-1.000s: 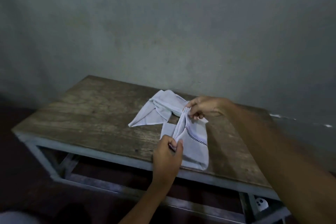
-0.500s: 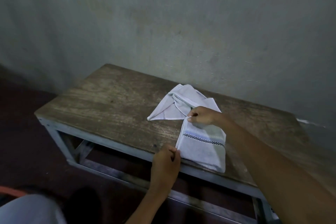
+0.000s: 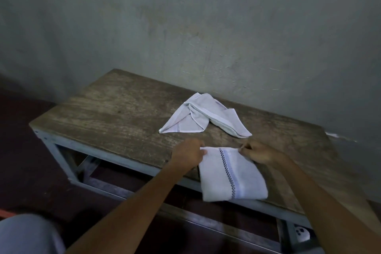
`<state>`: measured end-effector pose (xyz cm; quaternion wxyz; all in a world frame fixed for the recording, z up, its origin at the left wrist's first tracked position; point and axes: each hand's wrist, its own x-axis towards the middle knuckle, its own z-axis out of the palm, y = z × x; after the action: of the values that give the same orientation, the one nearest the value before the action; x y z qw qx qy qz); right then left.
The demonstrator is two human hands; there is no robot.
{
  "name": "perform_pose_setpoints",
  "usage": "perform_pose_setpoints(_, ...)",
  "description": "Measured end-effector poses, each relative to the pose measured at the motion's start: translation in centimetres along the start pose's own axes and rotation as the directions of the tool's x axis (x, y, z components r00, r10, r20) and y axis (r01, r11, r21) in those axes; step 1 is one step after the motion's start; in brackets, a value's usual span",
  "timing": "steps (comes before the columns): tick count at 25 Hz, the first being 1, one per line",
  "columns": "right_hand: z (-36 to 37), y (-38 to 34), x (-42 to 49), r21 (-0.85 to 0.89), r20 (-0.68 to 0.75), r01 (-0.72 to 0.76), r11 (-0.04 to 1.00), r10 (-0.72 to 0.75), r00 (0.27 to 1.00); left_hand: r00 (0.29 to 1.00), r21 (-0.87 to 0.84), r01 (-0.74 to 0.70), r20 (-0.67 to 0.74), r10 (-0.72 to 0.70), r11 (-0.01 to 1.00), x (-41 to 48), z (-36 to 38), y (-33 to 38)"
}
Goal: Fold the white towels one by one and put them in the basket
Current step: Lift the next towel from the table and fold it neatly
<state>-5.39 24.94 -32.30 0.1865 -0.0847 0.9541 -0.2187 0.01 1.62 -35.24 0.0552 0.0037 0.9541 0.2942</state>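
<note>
Left hand (image 3: 188, 153) moved up folded towel (image 3: 231, 175); crumpled towel (image 3: 203, 117) beyond.

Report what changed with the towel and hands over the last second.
The folded towel, held bunched up a second ago, now lies flat at the near edge of the table. The left hand and right hand shifted to pinch its two far corners. The crumpled towel behind stayed put.

wooden table (image 3: 115, 113) | folded towel (image 3: 231, 175) near edge | crumpled towel (image 3: 202, 117) behind
</note>
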Motion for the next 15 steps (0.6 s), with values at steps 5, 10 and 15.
perform_pose_setpoints(5,1.0,2.9,-4.2,0.163,-0.152,-0.044,0.986,0.069,0.986,0.993,-0.259,-0.035,-0.114,0.005,0.965,3.1,0.8,1.4)
perform_pose_setpoints(10,2.2,3.4,-3.4,0.255,-0.409,-0.014,0.967,0.121,0.904,0.969,-0.344,-0.013,-0.236,-0.073,0.939,2.2,1.4,2.6)
perform_pose_setpoints(15,4.8,0.4,-7.3,-0.197,-0.498,0.108,0.974,-0.195,0.845,0.88,0.198,-0.454,-0.054,0.472,0.869,-2.5,2.2,2.0)
